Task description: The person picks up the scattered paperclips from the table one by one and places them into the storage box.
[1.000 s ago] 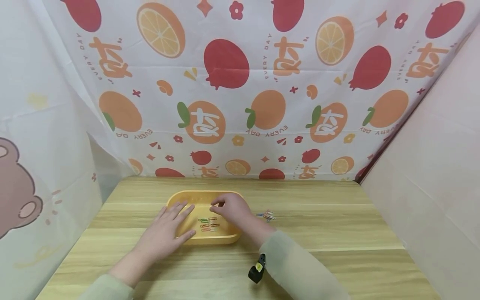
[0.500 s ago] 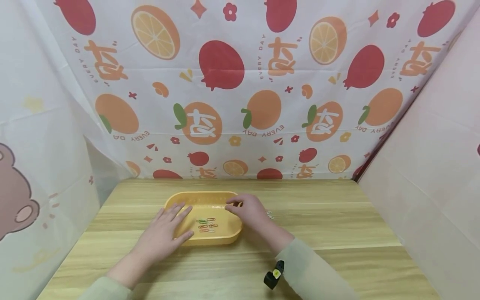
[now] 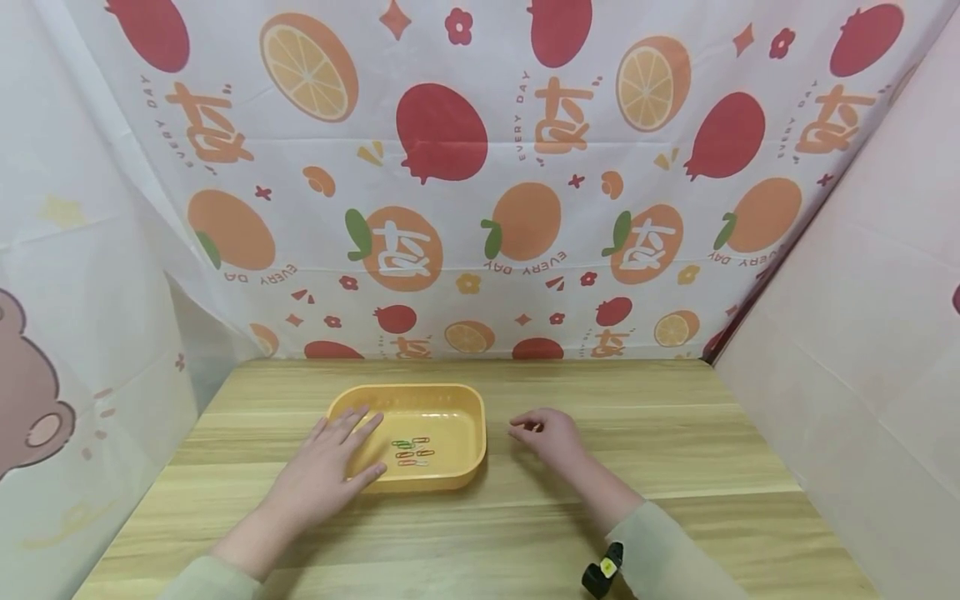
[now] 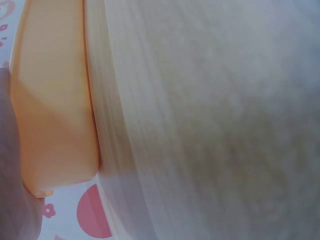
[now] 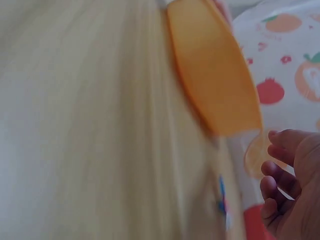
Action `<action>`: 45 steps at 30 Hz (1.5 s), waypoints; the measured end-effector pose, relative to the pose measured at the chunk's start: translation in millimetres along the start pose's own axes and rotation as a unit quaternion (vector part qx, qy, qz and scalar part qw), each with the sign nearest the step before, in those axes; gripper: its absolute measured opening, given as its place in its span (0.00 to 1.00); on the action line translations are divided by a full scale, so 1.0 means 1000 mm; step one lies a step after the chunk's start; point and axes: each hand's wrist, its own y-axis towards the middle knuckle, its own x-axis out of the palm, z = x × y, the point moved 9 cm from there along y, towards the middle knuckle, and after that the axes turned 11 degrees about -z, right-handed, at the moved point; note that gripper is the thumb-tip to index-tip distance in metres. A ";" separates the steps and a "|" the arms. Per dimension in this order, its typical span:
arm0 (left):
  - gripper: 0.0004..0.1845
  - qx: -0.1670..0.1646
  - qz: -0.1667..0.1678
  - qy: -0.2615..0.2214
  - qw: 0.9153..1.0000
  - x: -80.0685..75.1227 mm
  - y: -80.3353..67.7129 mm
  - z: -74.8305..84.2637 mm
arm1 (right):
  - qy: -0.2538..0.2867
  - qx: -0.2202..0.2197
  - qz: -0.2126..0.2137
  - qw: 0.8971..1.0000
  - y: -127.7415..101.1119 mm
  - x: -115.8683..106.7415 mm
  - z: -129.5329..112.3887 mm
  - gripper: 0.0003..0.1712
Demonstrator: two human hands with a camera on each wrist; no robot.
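A yellow plastic tray (image 3: 448,478) lies on the wooden table (image 3: 675,450), with several coloured paper clips (image 3: 413,451) on its floor. My left hand (image 3: 330,462) rests flat on the tray's left rim, fingers straight and spread. My right hand (image 3: 542,432) is on the table just right of the tray, fingers loosely curled, over the spot where loose clips lie. The right wrist view shows those loose paper clips (image 5: 221,199) on the wood, the curled fingers (image 5: 277,172) apart from them, and the tray (image 5: 215,75) beyond. The left wrist view shows the tray's outer wall (image 4: 50,115).
A fruit-print cloth (image 3: 480,183) hangs right behind the table and closes the left side too. A plain pink wall (image 3: 847,350) stands at the right. A small black device (image 3: 602,575) sits at my right sleeve cuff.
My right hand has left the tray and moved right, across its rim, onto the table by the loose clips. The left hand has stayed on the rim.
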 end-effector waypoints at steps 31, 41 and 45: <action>0.40 -0.003 0.000 0.001 1.000 0.001 -0.003 0.002 | -0.075 0.044 0.022 0.996 -0.010 -0.027 0.061 0.04; 0.41 -0.004 -0.001 0.000 1.000 0.002 -0.002 0.001 | -0.128 0.045 0.002 0.991 -0.003 -0.022 0.059 0.04; 0.41 -0.006 -0.002 0.001 1.000 0.002 -0.002 0.001 | -0.147 0.042 0.002 0.988 0.000 -0.021 0.059 0.03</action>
